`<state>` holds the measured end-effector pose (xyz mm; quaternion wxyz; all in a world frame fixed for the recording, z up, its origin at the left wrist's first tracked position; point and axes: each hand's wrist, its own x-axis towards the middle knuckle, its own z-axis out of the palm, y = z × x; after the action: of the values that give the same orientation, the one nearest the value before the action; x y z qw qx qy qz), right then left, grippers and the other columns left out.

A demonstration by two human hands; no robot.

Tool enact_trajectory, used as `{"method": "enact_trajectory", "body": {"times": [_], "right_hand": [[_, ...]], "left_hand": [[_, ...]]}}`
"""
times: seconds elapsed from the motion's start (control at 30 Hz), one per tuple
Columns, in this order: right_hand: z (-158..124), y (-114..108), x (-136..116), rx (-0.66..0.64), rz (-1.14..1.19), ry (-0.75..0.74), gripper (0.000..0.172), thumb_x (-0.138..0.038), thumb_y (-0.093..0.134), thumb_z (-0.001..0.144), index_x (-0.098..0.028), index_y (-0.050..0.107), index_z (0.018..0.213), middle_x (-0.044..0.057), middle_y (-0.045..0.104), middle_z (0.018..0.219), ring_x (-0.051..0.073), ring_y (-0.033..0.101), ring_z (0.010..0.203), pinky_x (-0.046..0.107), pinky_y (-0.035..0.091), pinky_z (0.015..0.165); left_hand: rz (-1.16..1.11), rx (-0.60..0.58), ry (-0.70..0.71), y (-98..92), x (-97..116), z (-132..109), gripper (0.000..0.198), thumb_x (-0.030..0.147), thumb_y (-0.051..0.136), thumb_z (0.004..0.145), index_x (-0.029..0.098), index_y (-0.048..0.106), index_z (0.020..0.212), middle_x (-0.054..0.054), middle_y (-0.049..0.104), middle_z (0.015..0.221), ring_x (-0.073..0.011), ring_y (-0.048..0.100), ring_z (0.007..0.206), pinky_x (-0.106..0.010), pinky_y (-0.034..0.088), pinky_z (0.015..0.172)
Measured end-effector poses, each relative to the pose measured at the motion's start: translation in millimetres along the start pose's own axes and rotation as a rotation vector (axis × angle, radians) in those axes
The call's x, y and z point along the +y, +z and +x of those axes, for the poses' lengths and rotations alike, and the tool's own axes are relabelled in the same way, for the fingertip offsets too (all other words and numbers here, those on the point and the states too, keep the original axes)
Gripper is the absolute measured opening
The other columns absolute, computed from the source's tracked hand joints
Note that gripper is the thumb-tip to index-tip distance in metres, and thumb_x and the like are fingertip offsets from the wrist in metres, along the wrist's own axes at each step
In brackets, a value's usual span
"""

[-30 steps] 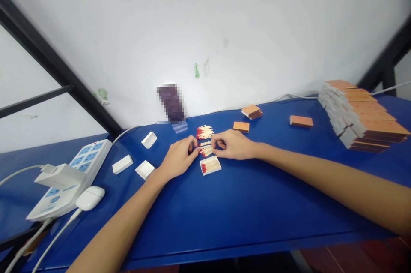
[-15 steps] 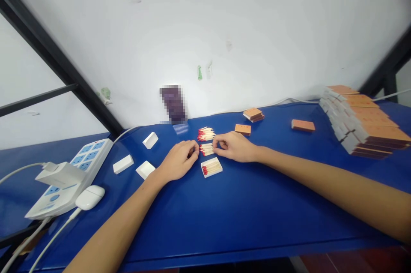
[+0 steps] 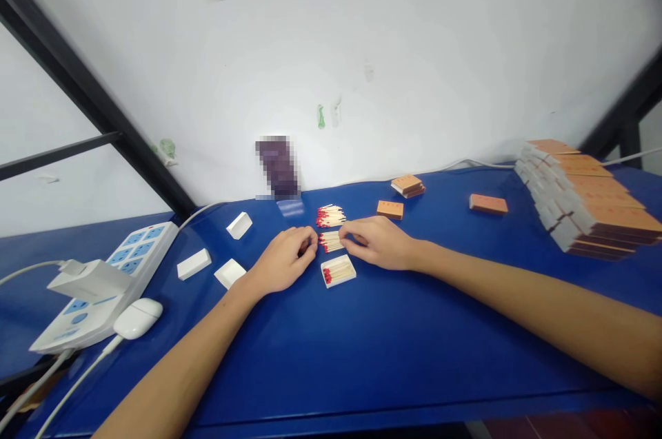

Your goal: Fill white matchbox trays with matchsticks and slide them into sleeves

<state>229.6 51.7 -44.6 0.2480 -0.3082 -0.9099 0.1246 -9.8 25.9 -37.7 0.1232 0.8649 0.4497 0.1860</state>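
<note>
A small bunch of red-tipped matches [image 3: 329, 241] lies between my two hands. My left hand [image 3: 287, 256] is curled, with its fingertips at the red heads. From the other side, my right hand [image 3: 380, 240] has its thumb and curled fingers at the plain ends of the sticks. Just behind lies a bigger loose pile of matches [image 3: 329, 216]. In front sits an open white matchbox tray [image 3: 338, 271], partly filled with matches whose red heads face left. Exact contact under the fingertips is partly hidden.
White trays [image 3: 194, 264] lie left of my left hand. Orange matchboxes [image 3: 389, 209] lie beyond my right hand, and a large matchbox stack [image 3: 589, 198] stands far right. A power strip [image 3: 111, 287] with a charger and white earbud case [image 3: 138, 318] is at left. A pixelated dark object [image 3: 279, 167] leans on the wall.
The view has shifted slightly. Both hands stay at the ends of the small match bunch, with the right fingers a little lower. The tray's contents look the same.
</note>
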Motion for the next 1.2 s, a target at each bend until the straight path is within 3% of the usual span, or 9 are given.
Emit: {"method": "enact_trajectory", "body": {"times": [0.5,0.8,1.2], "right_hand": [[-0.7,-0.1,2.6,-0.039,0.036,-0.106,0.018,-0.031,0.063,0.085,-0.016,0.071,0.091,-0.002,0.057,0.065,0.01,0.044,0.056,0.024,0.031,0.059],[0.4,-1.5,1.1,-0.056,0.046,-0.063,0.013,-0.019,0.062,0.083,-0.017,0.073,0.087,-0.002,0.059,0.066,0.01,0.048,0.057,0.024,0.032,0.06],[-0.8,0.0,2.8,-0.062,0.049,-0.085,0.014,-0.018,0.06,0.083,-0.017,0.073,0.089,-0.002,0.059,0.066,0.01,0.047,0.057,0.024,0.031,0.059]], "left_hand": [[0.008,-0.06,0.031,-3.8,1.6,-3.3,0.005,0.026,0.051,0.088,0.021,0.052,0.089,0.002,0.052,0.074,-0.0154,0.048,0.069,-0.029,0.037,0.065],[0.021,-0.045,0.024,-2.5,1.9,-2.2,0.007,0.027,0.051,0.088,0.021,0.054,0.088,0.002,0.052,0.071,-0.0161,0.049,0.068,-0.029,0.037,0.065],[0.024,-0.045,0.027,-1.0,1.9,-2.4,0.008,0.028,0.05,0.089,0.021,0.055,0.088,0.002,0.052,0.071,-0.0157,0.047,0.068,-0.03,0.037,0.065]]}}
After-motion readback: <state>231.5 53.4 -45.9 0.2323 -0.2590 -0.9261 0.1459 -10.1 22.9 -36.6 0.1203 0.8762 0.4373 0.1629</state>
